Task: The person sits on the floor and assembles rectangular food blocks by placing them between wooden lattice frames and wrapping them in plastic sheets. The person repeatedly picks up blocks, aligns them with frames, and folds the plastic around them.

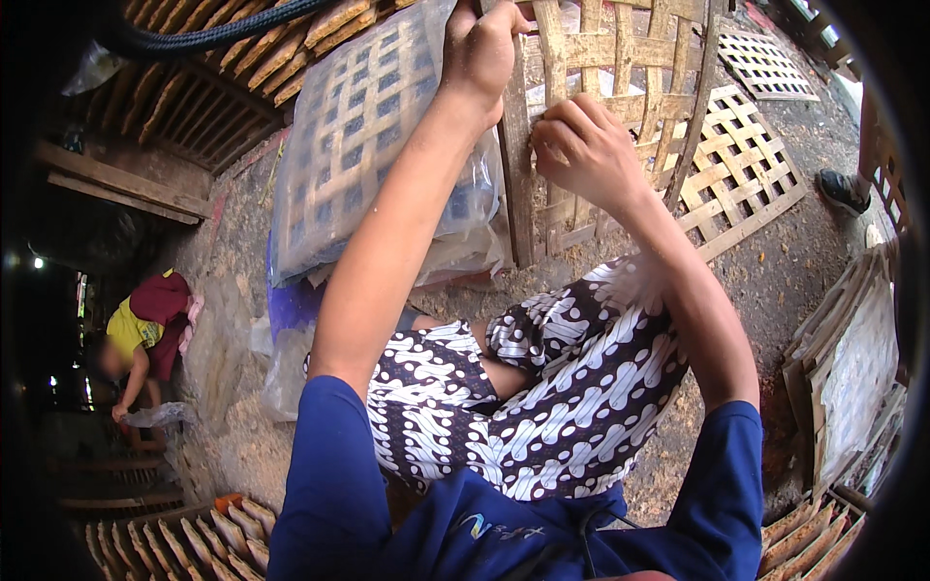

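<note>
A woven bamboo lattice tray with a wooden frame (519, 184) stands tilted up before my knees. My left hand (480, 58) is closed around its left rail near the top. My right hand (589, 153) is at the lattice with its fingers curled together; whatever they may pinch is hidden. Left of the tray, a lattice panel wrapped in cloudy plastic sheeting (334, 165) lies on a pile, partly covered by my left forearm. Behind the tray, to the right, another lattice tray (751, 160) lies on the ground.
A further lattice tray (765, 66) lies at the far right. Stacked flat sheets (857, 358) stand at the right. Racks with rows of flat brown slabs (179, 542) stand lower left and upper left. A person (155, 324) bends over at the left; another person's shoe (841, 192) shows at the right.
</note>
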`<action>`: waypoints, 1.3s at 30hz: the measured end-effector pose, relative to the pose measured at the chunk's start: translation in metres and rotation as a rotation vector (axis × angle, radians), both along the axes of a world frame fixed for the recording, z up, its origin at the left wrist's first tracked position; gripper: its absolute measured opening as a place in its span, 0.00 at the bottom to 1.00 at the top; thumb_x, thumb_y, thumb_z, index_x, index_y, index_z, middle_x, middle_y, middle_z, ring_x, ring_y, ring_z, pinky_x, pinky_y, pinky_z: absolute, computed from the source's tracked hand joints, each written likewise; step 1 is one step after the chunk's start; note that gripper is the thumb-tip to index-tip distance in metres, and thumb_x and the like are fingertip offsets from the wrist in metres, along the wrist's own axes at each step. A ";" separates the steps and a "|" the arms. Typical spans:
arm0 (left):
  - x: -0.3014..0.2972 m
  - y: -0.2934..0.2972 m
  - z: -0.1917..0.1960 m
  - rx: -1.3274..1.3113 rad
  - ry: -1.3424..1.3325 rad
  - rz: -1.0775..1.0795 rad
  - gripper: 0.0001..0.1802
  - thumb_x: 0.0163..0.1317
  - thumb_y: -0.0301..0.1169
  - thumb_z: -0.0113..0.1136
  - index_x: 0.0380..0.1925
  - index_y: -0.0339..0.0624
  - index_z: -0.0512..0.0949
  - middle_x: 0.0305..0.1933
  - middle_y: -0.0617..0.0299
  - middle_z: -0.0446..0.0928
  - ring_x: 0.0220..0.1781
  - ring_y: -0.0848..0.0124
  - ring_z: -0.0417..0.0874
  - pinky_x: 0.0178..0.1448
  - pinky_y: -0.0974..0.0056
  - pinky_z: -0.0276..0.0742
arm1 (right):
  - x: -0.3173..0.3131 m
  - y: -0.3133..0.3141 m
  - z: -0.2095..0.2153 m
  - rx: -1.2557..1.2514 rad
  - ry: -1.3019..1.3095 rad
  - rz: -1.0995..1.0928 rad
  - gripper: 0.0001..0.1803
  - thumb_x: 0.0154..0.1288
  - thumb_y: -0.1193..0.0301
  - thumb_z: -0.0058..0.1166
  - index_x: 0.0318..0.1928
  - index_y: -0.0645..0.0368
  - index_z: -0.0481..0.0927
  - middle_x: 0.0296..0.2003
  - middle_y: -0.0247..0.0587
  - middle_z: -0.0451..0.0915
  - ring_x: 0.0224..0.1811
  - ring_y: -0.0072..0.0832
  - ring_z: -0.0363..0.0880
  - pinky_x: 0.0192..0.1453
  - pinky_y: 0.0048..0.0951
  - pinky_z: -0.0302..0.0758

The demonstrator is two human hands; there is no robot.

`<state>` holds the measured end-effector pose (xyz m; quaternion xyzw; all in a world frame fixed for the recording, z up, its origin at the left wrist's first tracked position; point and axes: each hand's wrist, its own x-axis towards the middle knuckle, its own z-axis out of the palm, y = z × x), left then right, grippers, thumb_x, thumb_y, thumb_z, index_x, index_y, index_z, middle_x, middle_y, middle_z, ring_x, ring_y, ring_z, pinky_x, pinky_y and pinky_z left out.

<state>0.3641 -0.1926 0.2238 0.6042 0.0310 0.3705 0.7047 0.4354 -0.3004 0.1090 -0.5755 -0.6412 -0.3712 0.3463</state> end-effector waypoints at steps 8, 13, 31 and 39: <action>-0.002 0.029 -0.018 0.130 0.065 0.120 0.09 0.58 0.27 0.46 0.38 0.44 0.74 0.28 0.71 0.68 0.30 0.80 0.66 0.36 0.73 0.64 | 0.014 -0.052 -0.010 -0.288 0.324 0.031 0.07 0.51 0.72 0.59 0.33 0.55 0.78 0.34 0.38 0.76 0.41 0.36 0.76 0.43 0.36 0.76; -0.002 0.043 -0.029 0.049 0.101 0.085 0.10 0.58 0.27 0.48 0.38 0.43 0.75 0.29 0.70 0.70 0.30 0.79 0.69 0.37 0.72 0.66 | 0.008 -0.056 -0.019 -0.396 0.420 0.040 0.10 0.53 0.71 0.57 0.38 0.55 0.80 0.37 0.41 0.76 0.42 0.40 0.79 0.43 0.38 0.77; -0.012 0.047 -0.044 0.035 0.042 0.026 0.16 0.59 0.27 0.47 0.47 0.42 0.74 0.35 0.70 0.70 0.35 0.79 0.68 0.42 0.72 0.68 | -0.039 -0.007 -0.012 -0.166 0.596 0.157 0.20 0.54 0.77 0.65 0.49 0.52 0.80 0.46 0.38 0.78 0.43 0.35 0.82 0.43 0.32 0.80; -0.012 0.035 -0.037 0.087 0.000 0.011 0.20 0.60 0.28 0.46 0.53 0.40 0.72 0.39 0.66 0.71 0.39 0.77 0.69 0.46 0.70 0.69 | -0.029 -0.005 -0.011 -0.192 0.464 0.124 0.10 0.50 0.77 0.64 0.35 0.54 0.82 0.38 0.36 0.75 0.36 0.32 0.79 0.38 0.31 0.78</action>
